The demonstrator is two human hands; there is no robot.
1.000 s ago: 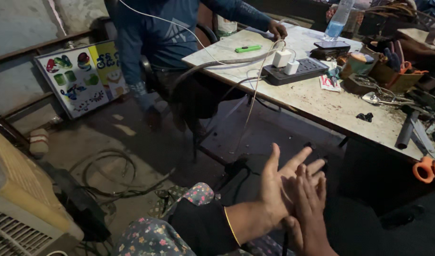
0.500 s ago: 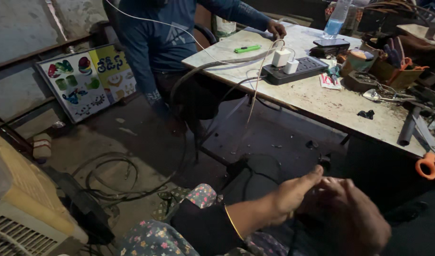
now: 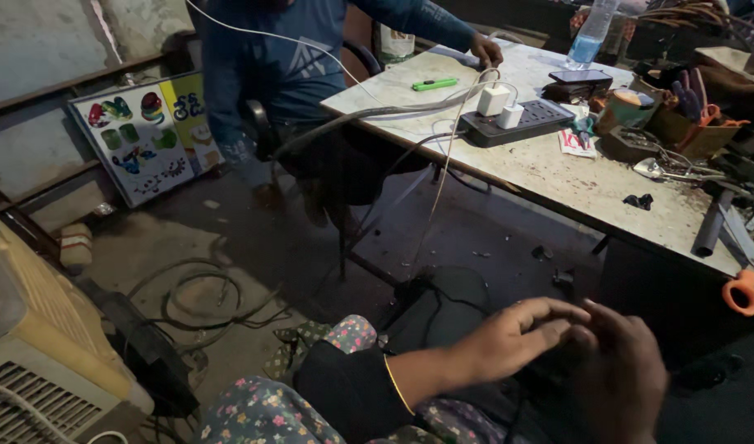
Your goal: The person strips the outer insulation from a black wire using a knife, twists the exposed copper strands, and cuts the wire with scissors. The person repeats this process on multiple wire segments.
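Low in the frame, left hand with fingers spread a little and curved, fingertips laid against the right hand; right hand turned back-up, dim, fingers folded down, nothing clearly held by either, and whether any small thing sits between the two grips cannot be told. Just behind them, one dark cable looping over the floor, touching neither hand as far as can be seen. On the left forearm, one black sleeve with a thin yellow bangle at the wrist; beneath it, flowered cloth. Farther out, one pale, stained bench, carrying one black power strip with two white chargers plugged in, one green cutter, one clear bottle, one dark phone; at its right edge, one pair of orange-handled scissors. Beyond the bench, one seated person in a blue shirt, one hand resting on the benchtop. On the dusty concrete floor, coiled wires, one painted board leaning on the wall, one beige cooler at far left.
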